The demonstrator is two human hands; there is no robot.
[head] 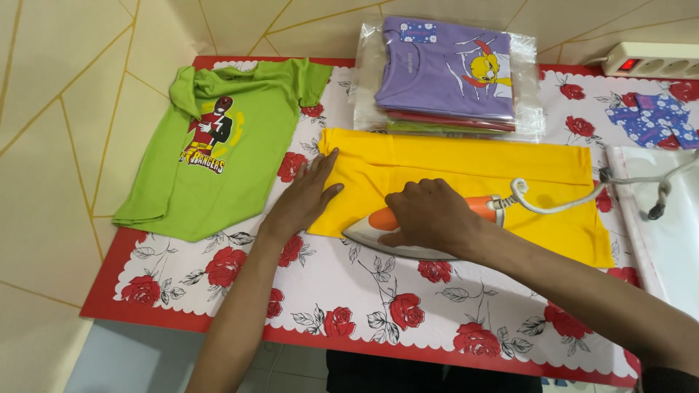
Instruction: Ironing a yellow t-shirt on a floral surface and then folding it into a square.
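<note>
While gripping the orange handle of a white-and-orange electric iron (422,225), right hand (429,215) closed, fingers (397,236) curled down over the handle and hiding most of it, soleplate flat on the lower left part of a folded bright yellow cotton garment (510,182). Lying beside those knuckles, left hand (306,196) flat and open, fingers (324,164) spread narrowly and pointing away from the body, palm pressing the left edge of the yellow garment, thumb stretched toward the iron's tip, near it but not touching. Beyond the left fingertips and off to their outer side, a lime green child's shirt with a red-and-black cartoon figure print (218,153), spread face up, just clear of the yellow cloth. Straight ahead of the right hand's fingers, a stack of folded shirts in clear plastic bags, purple one with a yellow cartoon bird on top (448,69). Trailing from the iron's heel behind the right wrist, a white cord (561,207), running off toward the right edge. Under everything, a white tablecloth with red roses and a red scalloped border (364,306). Far past the right fingers, a white power strip with a red switch (652,58) on the tiled floor.
</note>
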